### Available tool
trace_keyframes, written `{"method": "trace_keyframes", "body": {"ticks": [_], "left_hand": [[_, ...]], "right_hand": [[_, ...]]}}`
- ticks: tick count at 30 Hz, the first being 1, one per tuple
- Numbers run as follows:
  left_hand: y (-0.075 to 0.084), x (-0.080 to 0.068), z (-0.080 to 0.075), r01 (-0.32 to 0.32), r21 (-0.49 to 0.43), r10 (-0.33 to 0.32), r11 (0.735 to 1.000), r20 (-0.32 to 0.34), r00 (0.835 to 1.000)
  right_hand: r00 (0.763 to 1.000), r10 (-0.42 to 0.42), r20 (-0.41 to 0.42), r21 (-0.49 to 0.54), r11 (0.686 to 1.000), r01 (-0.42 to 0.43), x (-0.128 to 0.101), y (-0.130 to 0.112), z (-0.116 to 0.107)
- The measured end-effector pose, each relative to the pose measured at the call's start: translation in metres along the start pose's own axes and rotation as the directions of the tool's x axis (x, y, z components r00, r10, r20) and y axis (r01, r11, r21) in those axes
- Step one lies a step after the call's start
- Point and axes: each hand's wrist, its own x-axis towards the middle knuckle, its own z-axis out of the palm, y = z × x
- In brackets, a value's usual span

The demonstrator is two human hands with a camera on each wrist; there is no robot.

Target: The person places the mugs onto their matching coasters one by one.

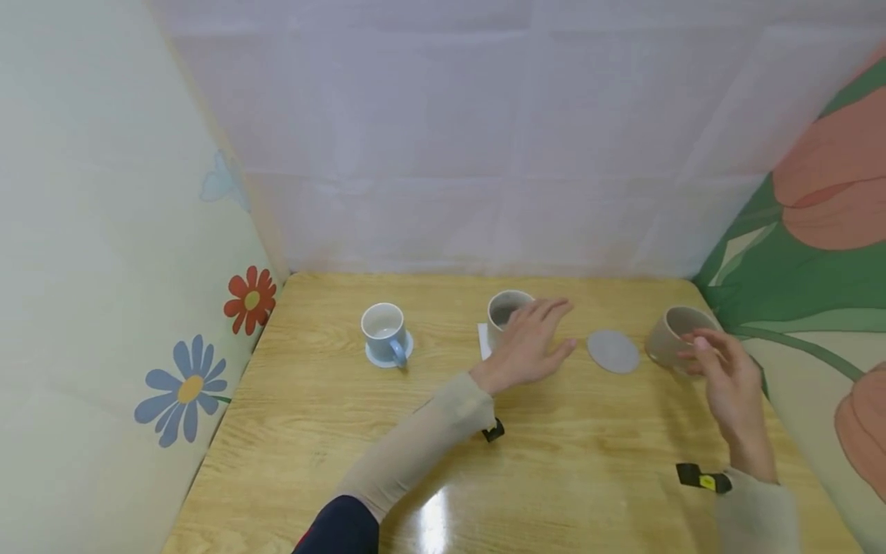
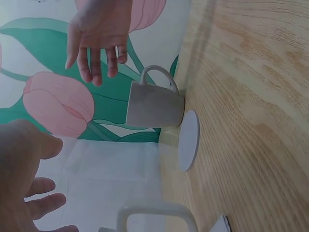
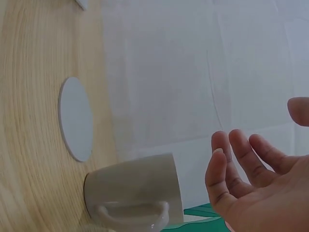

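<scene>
My left hand is spread over the near side of the middle mug, covering part of it. That mug stands by a white square coaster, mostly hidden below it. In the left wrist view the mug's handle shows, with air between it and my fingers. My right hand hovers beside a beige-grey mug at the right, fingers loosely bent and holding nothing. The right wrist view shows a gap between this hand and the mug. This mug stands on the wood beside a round grey coaster.
A white-and-blue mug sits on a round pale coaster at the left, its handle toward the front. A white cloth hangs behind the wooden table. Flower-patterned panels flank both sides.
</scene>
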Motion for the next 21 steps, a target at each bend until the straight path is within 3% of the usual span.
{"method": "trace_keyframes", "body": {"ticks": [6, 17, 21], "left_hand": [[0.003, 0.004, 0.007, -0.024, 0.013, 0.024, 1.000, 0.013, 1.000], [0.011, 0.015, 0.011, -0.043, 0.045, 0.041, 0.998, 0.060, 0.997], [0.012, 0.018, 0.012, -0.029, 0.048, 0.026, 0.998, 0.070, 0.997]], "right_hand": [[1.000, 0.010, 0.010, 0.017, 1.000, -0.010, -0.002, 0.006, -0.009], [1.000, 0.029, -0.010, -0.187, 0.982, -0.030, -0.001, 0.015, -0.022], [0.999, 0.052, 0.002, -0.046, 0.998, -0.052, 0.001, 0.019, -0.026]]}}
